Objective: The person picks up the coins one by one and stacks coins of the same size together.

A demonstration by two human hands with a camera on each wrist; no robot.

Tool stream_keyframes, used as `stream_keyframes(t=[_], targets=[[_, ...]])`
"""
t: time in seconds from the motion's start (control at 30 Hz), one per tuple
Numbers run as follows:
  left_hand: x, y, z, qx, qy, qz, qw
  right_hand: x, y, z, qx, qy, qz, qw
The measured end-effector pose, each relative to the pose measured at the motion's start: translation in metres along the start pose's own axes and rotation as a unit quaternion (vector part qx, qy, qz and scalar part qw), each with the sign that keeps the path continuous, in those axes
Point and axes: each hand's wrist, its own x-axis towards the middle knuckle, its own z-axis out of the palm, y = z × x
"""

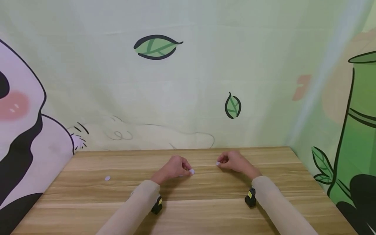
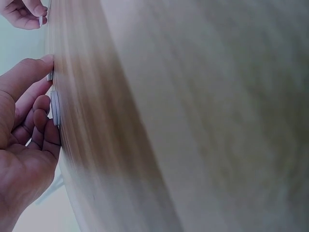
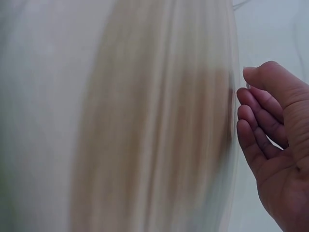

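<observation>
My left hand (image 1: 175,168) is low over the middle of the wooden table and pinches a small white disc (image 1: 192,171) between thumb and finger. In the left wrist view that disc (image 2: 49,76) is seen nearly edge-on. Beside the curled lower fingers lie thin discs (image 2: 55,108), apparently stacked on the table and mostly hidden by the hand in the head view. To the right, my right hand (image 1: 235,161) pinches another white disc (image 1: 218,163) slightly above the tabletop. Only a sliver of it shows in the right wrist view.
Another white disc (image 1: 107,178) lies flat on the left part of the wooden table (image 1: 205,215). Behind the table's far edge hangs a pale green cloth backdrop (image 1: 194,81) with printed leaves, a panda and bamboo. Each wrist bears a small black camera.
</observation>
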Motion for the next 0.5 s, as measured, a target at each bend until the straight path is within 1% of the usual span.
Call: stream_keyframes(t=[0.3, 0.5], targets=[[0.000, -0.001, 0.001, -0.003, 0.002, 0.001, 1.0000, -0.002, -0.013, 0.002, 0.023, -0.005, -0.011, 1.000], [0.000, -0.002, 0.001, -0.008, 0.003, 0.002, 1.0000, -0.001, -0.017, 0.006, 0.027, -0.004, -0.034, 0.999]])
